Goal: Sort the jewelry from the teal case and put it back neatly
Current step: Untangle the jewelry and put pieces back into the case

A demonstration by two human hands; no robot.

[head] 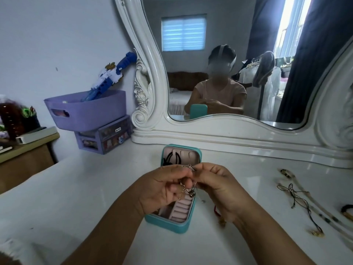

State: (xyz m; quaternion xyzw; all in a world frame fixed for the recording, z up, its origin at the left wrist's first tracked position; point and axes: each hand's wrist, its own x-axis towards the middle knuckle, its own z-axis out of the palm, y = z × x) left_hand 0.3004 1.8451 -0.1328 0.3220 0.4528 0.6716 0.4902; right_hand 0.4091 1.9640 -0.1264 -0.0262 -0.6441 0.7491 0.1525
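Note:
The teal case (165, 224) lies open on the white vanity top, its lid (198, 153) standing at the far end with a black cord tucked inside. Pink ring rolls (181, 209) line its base. Above the case, my left hand (162, 186) and my right hand (215, 182) pinch a thin metal chain (188, 167) between their fingertips; its loose ends and a small dark pendant (192, 194) dangle between my palms. A red string (216, 210) peeks out under my right wrist.
To the right on the vanity top lie a black cord necklace (299, 199), a long beaded strand (298, 190) and a dark bracelet (346, 208). A big white-framed mirror (229, 131) stands behind. A purple basket (87, 109) on small drawers sits at the back left.

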